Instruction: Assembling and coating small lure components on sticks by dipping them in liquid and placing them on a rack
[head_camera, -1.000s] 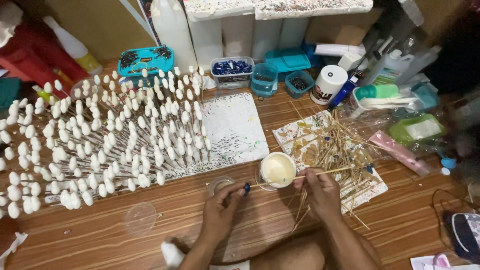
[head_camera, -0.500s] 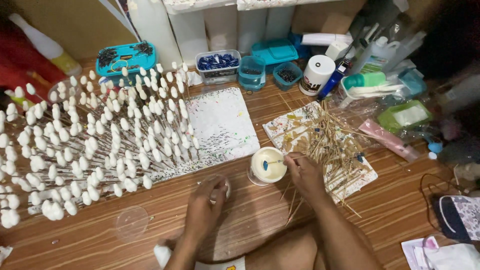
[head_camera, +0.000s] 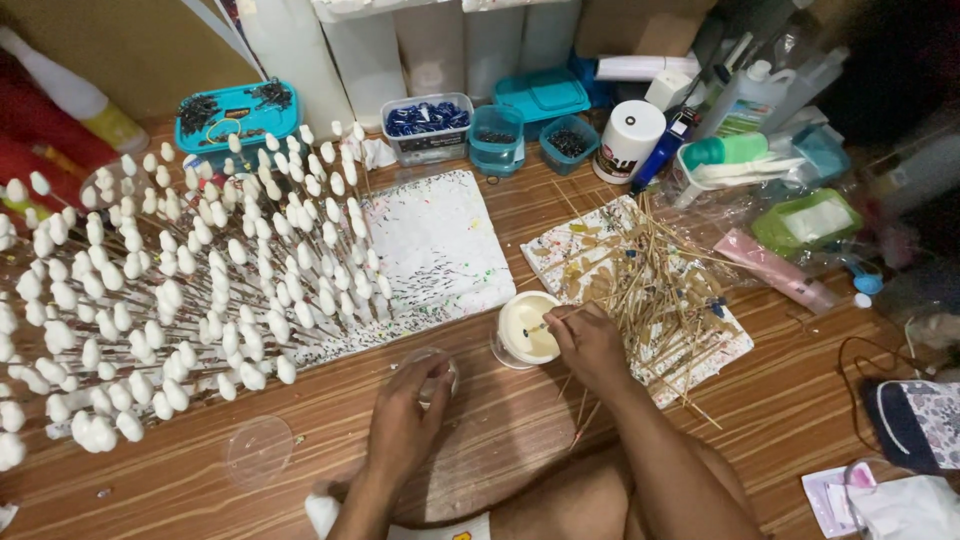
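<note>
While the right hand (head_camera: 590, 345) pinches a thin wooden skewer (head_camera: 556, 318) with its tip in the cup of cream liquid (head_camera: 527, 328), the left hand (head_camera: 405, 420) closes around what seems a small clear cup (head_camera: 432, 368). Light and stiff but snappable, the skewer is best held mid-shaft. Behind stand a white cylindrical canister (head_camera: 627, 140) and teal lidded boxes (head_camera: 238, 115)

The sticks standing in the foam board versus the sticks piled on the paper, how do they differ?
The standing sticks are upright, evenly spaced, each tipped with a white blob; the piled sticks lie flat, crisscrossed, mostly bare. The right hand dips one stick into the cup. Both sets are thin wooden skewers.
</note>
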